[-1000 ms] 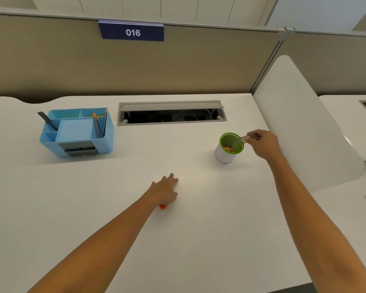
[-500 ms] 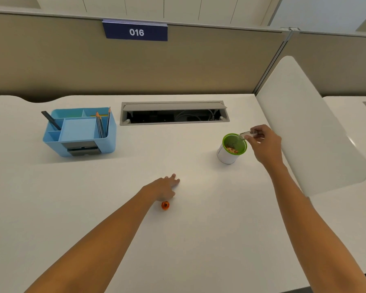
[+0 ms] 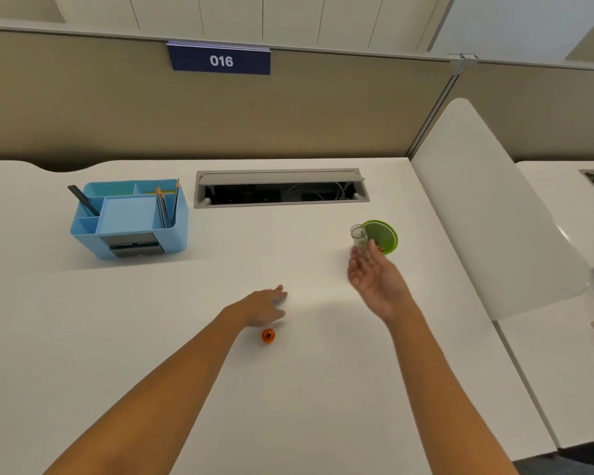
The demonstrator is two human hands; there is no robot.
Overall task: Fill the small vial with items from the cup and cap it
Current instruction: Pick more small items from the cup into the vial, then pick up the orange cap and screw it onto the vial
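A small clear glass vial (image 3: pixel 359 238) stands upright, mouth up, in the fingers of my right hand (image 3: pixel 374 279), whose palm faces me. Right behind the vial sits the cup (image 3: pixel 383 234) with its green rim and green inside; a few orange items show at its bottom. The vial hides the cup's left edge. My left hand (image 3: pixel 263 305) rests flat on the white desk (image 3: pixel 306 389), fingers loosely spread and holding nothing. The orange cap (image 3: pixel 268 336) lies on the desk just in front of that hand, apart from it.
A blue desk organiser (image 3: pixel 129 219) with pencils stands at the back left. An open grey cable tray (image 3: pixel 280 188) is set into the desk behind. A white rounded divider panel (image 3: pixel 494 214) rises on the right, close to the cup.
My right hand has drawn the vial out of the cup and turned it upright, moving left and toward me. My left hand has slid slightly back, uncovering the orange cap.
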